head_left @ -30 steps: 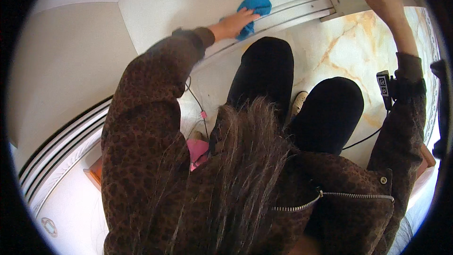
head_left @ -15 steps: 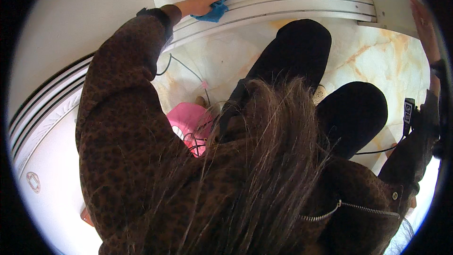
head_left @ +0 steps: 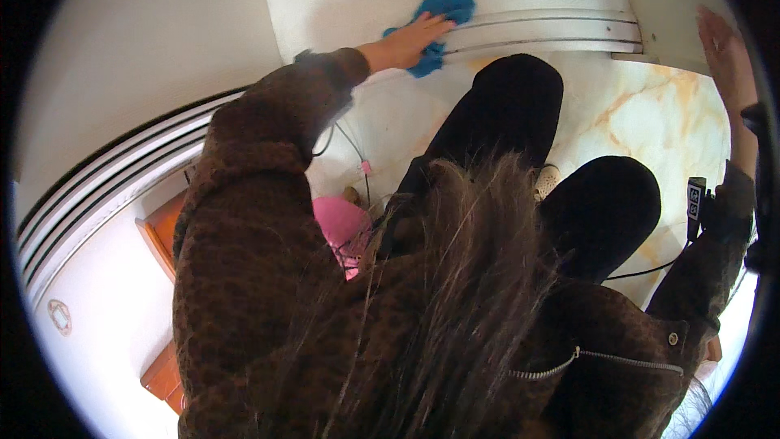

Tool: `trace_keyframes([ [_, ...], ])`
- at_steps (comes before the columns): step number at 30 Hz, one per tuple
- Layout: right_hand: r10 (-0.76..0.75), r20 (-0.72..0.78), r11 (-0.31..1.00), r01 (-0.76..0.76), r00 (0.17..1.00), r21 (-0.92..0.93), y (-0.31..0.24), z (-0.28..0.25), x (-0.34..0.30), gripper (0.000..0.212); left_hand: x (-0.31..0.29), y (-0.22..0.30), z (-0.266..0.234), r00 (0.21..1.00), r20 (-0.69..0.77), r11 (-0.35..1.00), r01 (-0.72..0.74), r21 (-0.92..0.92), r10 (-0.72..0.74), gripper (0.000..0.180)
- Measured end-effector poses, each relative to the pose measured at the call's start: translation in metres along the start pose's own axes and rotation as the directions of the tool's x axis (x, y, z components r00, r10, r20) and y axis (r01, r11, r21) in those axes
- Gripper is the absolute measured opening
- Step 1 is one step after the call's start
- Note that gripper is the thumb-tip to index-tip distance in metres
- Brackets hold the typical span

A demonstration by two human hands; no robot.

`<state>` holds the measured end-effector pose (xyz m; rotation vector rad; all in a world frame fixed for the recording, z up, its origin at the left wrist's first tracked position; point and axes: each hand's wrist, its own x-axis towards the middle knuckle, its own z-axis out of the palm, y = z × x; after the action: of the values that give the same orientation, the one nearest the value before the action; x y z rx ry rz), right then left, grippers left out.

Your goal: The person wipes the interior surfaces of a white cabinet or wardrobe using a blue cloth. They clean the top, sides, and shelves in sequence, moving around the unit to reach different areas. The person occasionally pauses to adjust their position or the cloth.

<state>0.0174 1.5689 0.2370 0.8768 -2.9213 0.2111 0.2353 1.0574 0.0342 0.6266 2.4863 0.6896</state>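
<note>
My left hand (head_left: 410,42) presses down on a blue cloth (head_left: 452,2), its fingers spread over the fabric. The cloth lies bunched across the grooved white track (head_left: 544,32), overlapping the pale surface behind it. At the far right, my right hand (head_left: 723,45) is raised with fingers extended, close to or against the pale upright panel (head_left: 668,12); contact is hard to make out. Nothing shows in that hand.
Beneath my left arm, a pink object (head_left: 341,223) sits on the marbled floor (head_left: 650,106), beside a thin dark cable (head_left: 357,146). A small black device (head_left: 695,203) with a cord is near my right forearm. Brown wooden furniture (head_left: 162,223) shows at the left.
My left hand and the blue cloth have slid to the right along the track. The right hand stays by the panel, shifted slightly in view.
</note>
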Motion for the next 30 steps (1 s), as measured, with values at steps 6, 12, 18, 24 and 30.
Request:
trace_keyframes([
  [6,-0.139,-0.117,0.947,0.098,0.983,-0.305,-0.040,-0.017,-0.016,0.026,0.054,0.023,-0.003,0.981,0.038,0.979,-0.184,-0.081,0.188,0.089],
  [12,0.011,0.061,0.999,-0.009,0.998,-0.040,-0.075,-0.042,-0.022,0.017,-0.012,-0.011,-0.017,0.965,0.229,0.989,0.100,0.111,-0.124,0.091],
  [18,-0.342,-0.276,0.934,0.358,0.898,0.008,-0.076,-0.046,-0.023,0.021,-0.022,-0.021,0.010,0.983,0.186,0.969,-0.037,0.244,-0.010,0.061],
  [24,-0.228,-0.271,0.973,0.211,0.935,-0.090,-0.062,-0.028,-0.036,0.019,-0.015,-0.043,0.017,0.957,0.290,0.977,-0.036,0.208,-0.026,0.060],
  [30,-0.138,-0.306,0.990,0.137,0.942,-0.026,-0.059,-0.019,-0.040,0.018,-0.017,-0.058,0.011,0.866,0.441,0.967,0.167,0.194,-0.238,0.075],
])
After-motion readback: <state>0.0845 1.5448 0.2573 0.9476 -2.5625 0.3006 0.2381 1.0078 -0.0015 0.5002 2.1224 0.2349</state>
